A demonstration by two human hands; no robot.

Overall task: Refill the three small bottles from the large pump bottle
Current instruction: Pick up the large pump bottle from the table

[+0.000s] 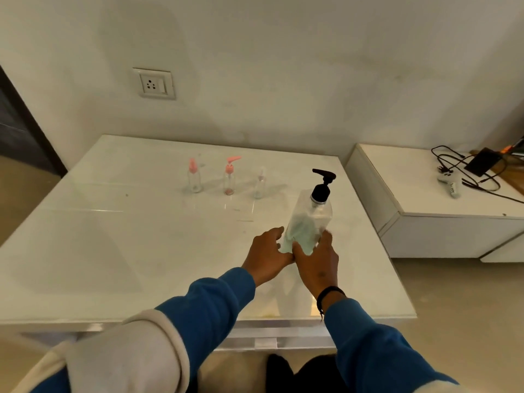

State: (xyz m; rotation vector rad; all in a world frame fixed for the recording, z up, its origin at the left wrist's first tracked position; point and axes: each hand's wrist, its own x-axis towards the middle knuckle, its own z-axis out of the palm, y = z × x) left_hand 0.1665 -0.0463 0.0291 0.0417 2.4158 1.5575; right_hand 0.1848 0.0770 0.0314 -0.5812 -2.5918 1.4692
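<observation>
Both hands gripped the large pump bottle near its base, left hand and right hand either side; it tilted, pale green liquid pooled low. Three small bottles stood in a row on the white surface, nearly empty.

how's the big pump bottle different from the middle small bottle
The pump bottle is far larger than the middle bottle. Its pump is black; the middle bottle's is pink. It is tilted, held low by both hands; the middle bottle stands upright, untouched. Both have clear bodies and sit over the white table.
</observation>
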